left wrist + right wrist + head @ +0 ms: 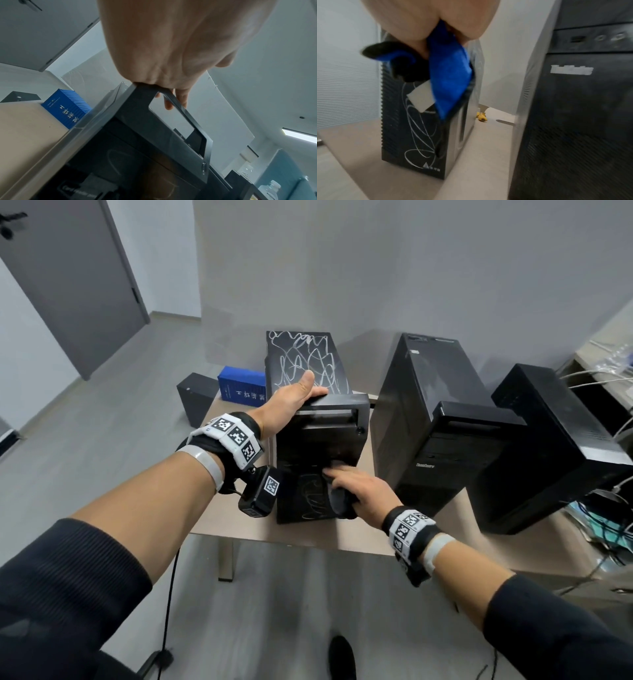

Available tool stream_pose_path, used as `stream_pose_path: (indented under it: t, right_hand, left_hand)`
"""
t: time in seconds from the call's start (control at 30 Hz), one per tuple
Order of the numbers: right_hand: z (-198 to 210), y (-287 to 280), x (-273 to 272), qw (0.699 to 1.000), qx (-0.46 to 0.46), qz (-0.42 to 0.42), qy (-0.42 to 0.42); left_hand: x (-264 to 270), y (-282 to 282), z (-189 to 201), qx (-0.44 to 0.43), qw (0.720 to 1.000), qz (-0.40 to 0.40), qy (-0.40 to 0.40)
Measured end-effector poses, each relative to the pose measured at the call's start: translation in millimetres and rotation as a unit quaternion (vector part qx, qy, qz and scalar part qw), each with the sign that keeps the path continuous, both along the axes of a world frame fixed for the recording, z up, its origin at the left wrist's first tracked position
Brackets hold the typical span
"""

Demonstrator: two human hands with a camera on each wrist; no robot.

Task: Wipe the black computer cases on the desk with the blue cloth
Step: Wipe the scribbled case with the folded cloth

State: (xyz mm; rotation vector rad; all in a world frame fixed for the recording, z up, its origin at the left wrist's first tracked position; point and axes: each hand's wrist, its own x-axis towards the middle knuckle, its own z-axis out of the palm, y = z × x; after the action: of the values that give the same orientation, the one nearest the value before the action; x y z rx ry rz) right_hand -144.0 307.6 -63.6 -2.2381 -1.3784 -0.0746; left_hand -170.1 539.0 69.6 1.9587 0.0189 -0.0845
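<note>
Three black computer cases stand on the beige desk [308,537]. The left case [308,361] has white scribbles on its top and front. My left hand [305,392] grips its top front handle [180,112], thumb on top and fingers curled under. My right hand [346,484] holds the blue cloth [450,81] against that case's front face [406,135], about halfway down. In the head view the cloth [339,503] looks dark. To the right stand the middle case [431,392] and, leaning against it, the right case [555,440]; no hand touches either.
A blue box [241,386] and a small black box [197,402] sit at the desk's back left. Cables [609,364] hang at the far right. A small yellow object [481,117] lies between the left and middle cases. A grey door [68,285] stands at left.
</note>
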Motion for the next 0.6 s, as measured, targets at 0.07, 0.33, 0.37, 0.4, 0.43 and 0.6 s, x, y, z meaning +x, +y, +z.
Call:
stream_pose_path:
  t: [0.07, 0.33, 0.37, 0.4, 0.43, 0.6]
  right_hand:
    - [-7, -11, -1, 0.998, 0.035, -0.058, 0.016]
    - [4, -2, -10, 0.87, 0.121, -0.415, 0.236]
    - [6, 0, -6, 0.862, 0.11, -0.437, 0.233]
    - [9, 4, -4, 0.86, 0.095, -0.451, 0.219]
    - [14, 9, -3, 0.858, 0.081, -0.46, 0.215]
    - [26, 41, -4, 0.756, 0.222, -0.456, 0.413]
  left_hand:
    - [1, 0, 0, 0.005, 1.0, 0.003, -0.008]
    - [2, 4, -9, 0.034, 0.999, 0.003, -0.024]
    - [2, 2, -7, 0.032, 0.999, 0.002, -0.025]
    - [2, 1, -7, 0.031, 0.999, 0.002, -0.026]
    - [2, 1, -7, 0.03, 0.999, 0.003, -0.027]
    - [3, 2, -9, 0.051, 0.998, 0.005, -0.043]
